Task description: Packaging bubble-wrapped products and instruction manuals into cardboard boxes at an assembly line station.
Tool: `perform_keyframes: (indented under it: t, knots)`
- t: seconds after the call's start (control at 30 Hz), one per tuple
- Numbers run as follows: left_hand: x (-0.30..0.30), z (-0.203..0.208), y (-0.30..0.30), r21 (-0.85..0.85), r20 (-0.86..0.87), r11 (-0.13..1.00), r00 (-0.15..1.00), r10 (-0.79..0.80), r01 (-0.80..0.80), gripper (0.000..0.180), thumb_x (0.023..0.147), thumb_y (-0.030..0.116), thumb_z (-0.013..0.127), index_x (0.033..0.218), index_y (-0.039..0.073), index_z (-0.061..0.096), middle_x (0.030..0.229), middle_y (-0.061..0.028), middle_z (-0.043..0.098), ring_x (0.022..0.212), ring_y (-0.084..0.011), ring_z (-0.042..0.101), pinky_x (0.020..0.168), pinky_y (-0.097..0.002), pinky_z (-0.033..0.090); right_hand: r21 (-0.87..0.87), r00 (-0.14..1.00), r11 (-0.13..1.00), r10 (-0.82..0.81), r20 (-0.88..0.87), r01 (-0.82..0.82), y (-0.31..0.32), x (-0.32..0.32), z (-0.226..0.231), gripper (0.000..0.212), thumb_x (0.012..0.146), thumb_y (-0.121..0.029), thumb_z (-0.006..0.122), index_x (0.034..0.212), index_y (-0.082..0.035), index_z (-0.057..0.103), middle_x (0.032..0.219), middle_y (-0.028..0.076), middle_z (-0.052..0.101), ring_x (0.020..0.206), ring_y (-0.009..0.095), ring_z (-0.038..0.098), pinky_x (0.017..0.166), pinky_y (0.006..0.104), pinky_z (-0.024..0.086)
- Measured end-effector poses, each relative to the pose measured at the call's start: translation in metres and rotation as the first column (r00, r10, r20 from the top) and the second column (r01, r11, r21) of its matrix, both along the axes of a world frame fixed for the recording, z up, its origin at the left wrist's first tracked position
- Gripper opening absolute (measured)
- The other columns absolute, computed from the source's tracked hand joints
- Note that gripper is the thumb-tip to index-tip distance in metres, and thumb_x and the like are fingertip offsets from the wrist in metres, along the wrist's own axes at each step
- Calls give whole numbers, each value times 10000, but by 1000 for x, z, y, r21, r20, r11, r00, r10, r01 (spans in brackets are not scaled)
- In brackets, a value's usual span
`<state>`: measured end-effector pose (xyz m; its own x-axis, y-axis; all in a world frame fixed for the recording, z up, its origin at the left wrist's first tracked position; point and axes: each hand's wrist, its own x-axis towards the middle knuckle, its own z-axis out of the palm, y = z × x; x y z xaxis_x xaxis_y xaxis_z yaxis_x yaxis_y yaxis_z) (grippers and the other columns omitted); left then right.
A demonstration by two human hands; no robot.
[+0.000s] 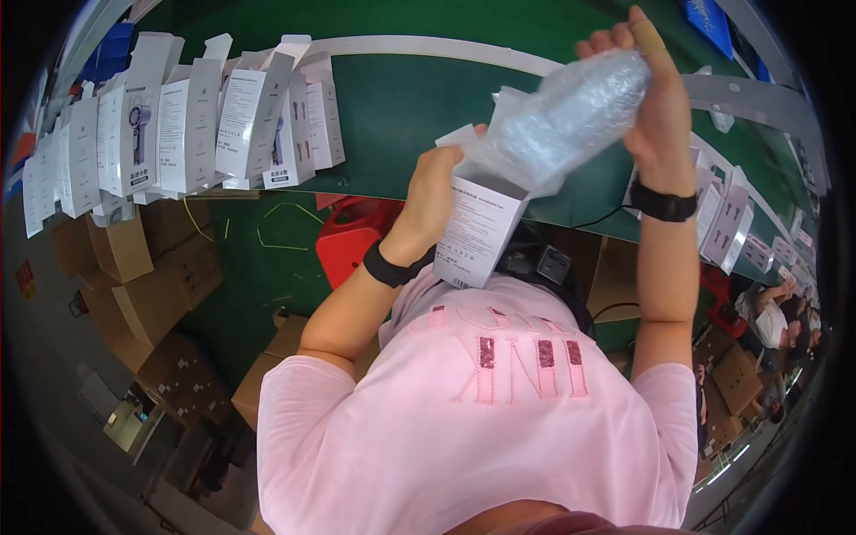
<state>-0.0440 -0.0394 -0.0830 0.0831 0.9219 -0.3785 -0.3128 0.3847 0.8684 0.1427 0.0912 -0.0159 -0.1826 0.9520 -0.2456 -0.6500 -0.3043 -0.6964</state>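
Observation:
In my left hand (437, 192) is a white printed carton (480, 230), held upright near my chest with its top flaps raised. My right hand (655, 85) is wrapped round the far end of a bundle in clear bubble wrap (566, 120). The bundle slants down to the left, and its lower end is at the carton's open top. What lies inside the wrap cannot be made out. Both wrists wear black bands.
White cartons (187, 125), several with raised flaps, stand in a row on the green table (392, 107) at the left. More cartons (727, 218) are at the right. A red stool (348, 236) and brown boxes (160, 281) are below the table edge. Other people (771, 325) sit far right.

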Motion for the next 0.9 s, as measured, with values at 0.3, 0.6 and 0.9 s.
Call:
perform_keyframes:
  t: [0.3, 0.6, 0.9]
  knots:
    - [10, 33, 4, 341, -322, 904, 935, -145, 258, 433, 960, 204, 347, 1167, -128, 532, 937, -170, 648, 846, -179, 563, 834, -316, 438, 78, 908, 957, 236, 345, -278, -19, 2, 45, 288, 969, -283, 525, 800, -53, 568, 817, 86, 609, 848, 210, 591, 778, 331, 478]
    - [12, 28, -16, 296, -311, 922, 938, -154, 249, 447, 954, 153, 315, 1240, -115, 531, 1137, -242, 639, 1076, -276, 609, 940, -339, 435, 153, 399, 632, 268, 877, -760, -71, 14, 52, 302, 974, -241, 519, 1161, -18, 598, 1109, 115, 595, 1056, 231, 571, 927, 355, 435]
    - [42, 44, 10, 466, -295, 875, 955, 12, 133, 437, 978, 156, 310, 1241, -98, 549, 1120, -220, 651, 1051, -260, 611, 931, -326, 440, 395, 315, 692, -248, 916, -605, -94, 22, 82, 334, 878, -5, 573, 1210, -30, 596, 1157, 157, 581, 1034, 267, 588, 880, 322, 460]
